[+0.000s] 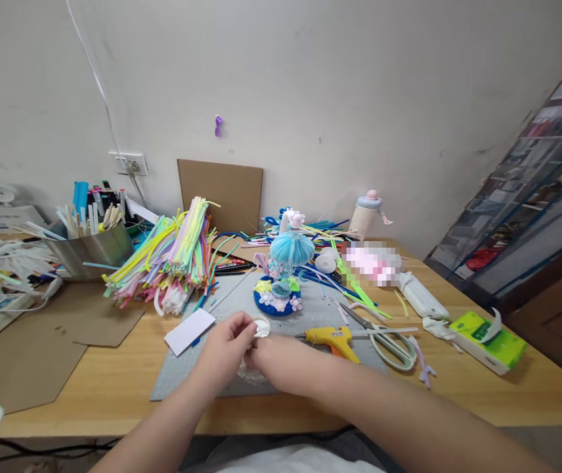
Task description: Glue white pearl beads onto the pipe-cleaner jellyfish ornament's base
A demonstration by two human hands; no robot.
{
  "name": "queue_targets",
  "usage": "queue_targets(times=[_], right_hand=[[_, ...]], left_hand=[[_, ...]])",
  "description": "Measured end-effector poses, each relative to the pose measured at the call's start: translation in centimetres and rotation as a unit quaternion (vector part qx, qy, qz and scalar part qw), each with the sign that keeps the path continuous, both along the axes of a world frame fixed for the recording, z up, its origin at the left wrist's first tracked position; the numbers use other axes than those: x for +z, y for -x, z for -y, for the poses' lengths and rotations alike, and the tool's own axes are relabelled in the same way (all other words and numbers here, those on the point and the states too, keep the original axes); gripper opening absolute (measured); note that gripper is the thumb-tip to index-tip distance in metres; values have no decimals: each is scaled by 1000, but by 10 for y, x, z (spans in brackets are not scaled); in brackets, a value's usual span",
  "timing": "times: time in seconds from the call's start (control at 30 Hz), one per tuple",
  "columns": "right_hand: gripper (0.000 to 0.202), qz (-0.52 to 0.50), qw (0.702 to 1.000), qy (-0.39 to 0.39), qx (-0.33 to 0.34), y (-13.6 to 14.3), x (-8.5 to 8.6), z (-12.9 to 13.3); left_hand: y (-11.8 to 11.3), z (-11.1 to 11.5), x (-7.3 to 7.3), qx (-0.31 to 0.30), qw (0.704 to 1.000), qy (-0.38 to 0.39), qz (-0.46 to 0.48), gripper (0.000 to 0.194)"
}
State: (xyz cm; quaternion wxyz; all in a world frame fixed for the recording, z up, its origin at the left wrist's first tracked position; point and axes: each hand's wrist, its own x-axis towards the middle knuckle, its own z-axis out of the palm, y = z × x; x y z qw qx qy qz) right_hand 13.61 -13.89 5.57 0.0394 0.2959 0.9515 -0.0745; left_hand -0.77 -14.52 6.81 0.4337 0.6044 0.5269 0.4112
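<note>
At the front of the grey cutting mat (pixel 172 378), my left hand (pixel 229 341) is closed, thumb and fingers pinched at the edge of a small white round piece (pixel 262 328). My right hand (pixel 281 361) is beside it with its fingers curled down; what they grip is hidden. Below the hands shows part of a whitish, see-through, crinkled thing (pixel 251 376). Just beyond stands a pipe-cleaner lamp-like craft (pixel 291 249) with a light blue fluffy shade and a dark blue flowered base. A yellow glue gun (pixel 330 336) lies right of my right hand.
Scissors (pixel 394 345), a green tissue pack (pixel 488 341) and a lilac pipe-cleaner piece (pixel 423 361) lie to the right. A white card (pixel 190 332), a big pipe-cleaner bundle (pixel 177 263), a metal pot of sticks (pixel 94 249) and cardboard (pixel 44 368) are left. A bottle (pixel 366 213) stands behind.
</note>
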Motion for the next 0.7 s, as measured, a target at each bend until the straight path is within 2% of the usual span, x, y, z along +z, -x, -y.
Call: queue_targets(times=[0.13,0.27,0.4,0.47,0.53,0.57,0.63,0.7], right_hand=[[18,-14,999,-2,36,0,16,4],[19,-33,998,42,39,2,19,6],[13,-83,987,132,-34,6,20,5],[5,-140,966,197,-90,8,20,3],[13,-214,925,278,-149,12,19,0],[18,-254,894,323,-178,13,19,-2],[24,-329,816,419,-226,15,18,-6],[24,-398,721,502,-262,14,19,-9]], left_hand=[[5,-2,5,-9,999,37,11,23],[7,2,5,-12,997,68,20,24],[10,6,4,-4,996,84,28,25],[13,7,4,1,996,88,32,27],[17,5,4,7,995,91,35,28],[19,4,4,11,995,91,37,29],[22,1,5,18,995,90,41,31],[25,-1,5,23,995,86,48,32]])
